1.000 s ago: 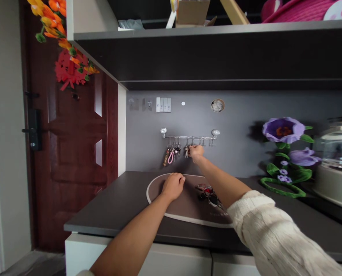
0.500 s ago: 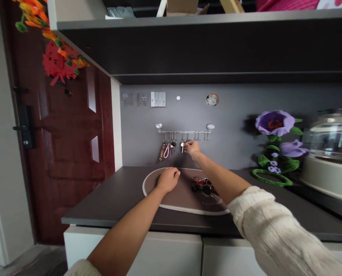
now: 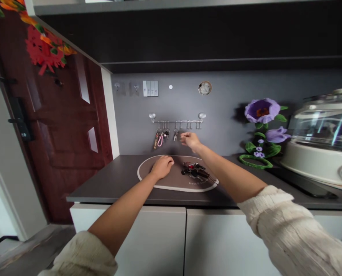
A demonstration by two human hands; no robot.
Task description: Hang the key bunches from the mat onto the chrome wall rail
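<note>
A chrome hook rail (image 3: 175,121) is fixed to the grey wall above the counter. Several key bunches hang from its left hooks, one with a pink loop (image 3: 160,139), and a small silver key (image 3: 175,135) hangs further right. My right hand (image 3: 189,140) is raised just right of that silver key, fingers loosely apart, holding nothing. My left hand (image 3: 162,167) rests curled on an oval brown mat (image 3: 156,183) on the dark counter. A pile of keys with a red tag (image 3: 193,170) lies on the mat under my right forearm.
A purple fabric flower (image 3: 261,126) stands at the right by the wall. A large white appliance with a glass lid (image 3: 322,143) fills the counter's right end. A dark red door (image 3: 53,115) is at the left. White cabinets sit below the counter.
My right hand has let go of the silver key on the rail and drawn slightly back and to the right. The camera has pulled back and tilted down; my left hand stays on the mat.
</note>
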